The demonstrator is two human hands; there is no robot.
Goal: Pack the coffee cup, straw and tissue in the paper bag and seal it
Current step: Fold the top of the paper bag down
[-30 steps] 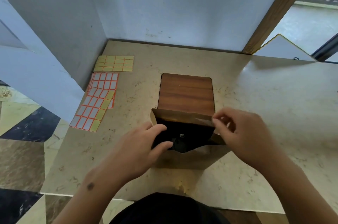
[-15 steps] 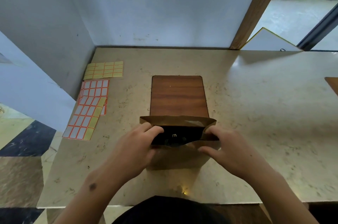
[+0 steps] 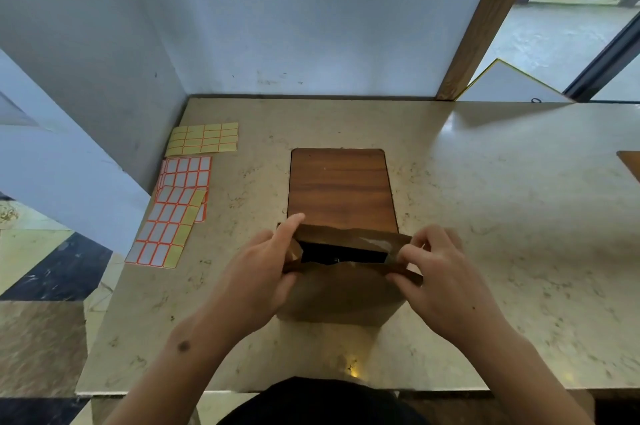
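Note:
A brown paper bag [image 3: 341,296] stands upright on the marble counter near the front edge. Its mouth is a narrow dark slot, with something black inside that I cannot make out. My left hand [image 3: 258,274] pinches the bag's top left corner. My right hand [image 3: 440,277] pinches the top right corner, thumb on the near flap. The far lip of the bag stands up between my hands. No straw or tissue is visible.
A wooden board [image 3: 341,189] lies flat just behind the bag. Sheets of sticker labels, yellow [image 3: 204,138] and orange-edged [image 3: 173,213], lie at the left by the wall. The counter [image 3: 502,216] stretches right; a wooden post [image 3: 485,15] stands at the back.
The bag's mouth has narrowed from a wide opening to a thin slot. Both hands have shifted out to the top corners, pressing the near and far lips closer.

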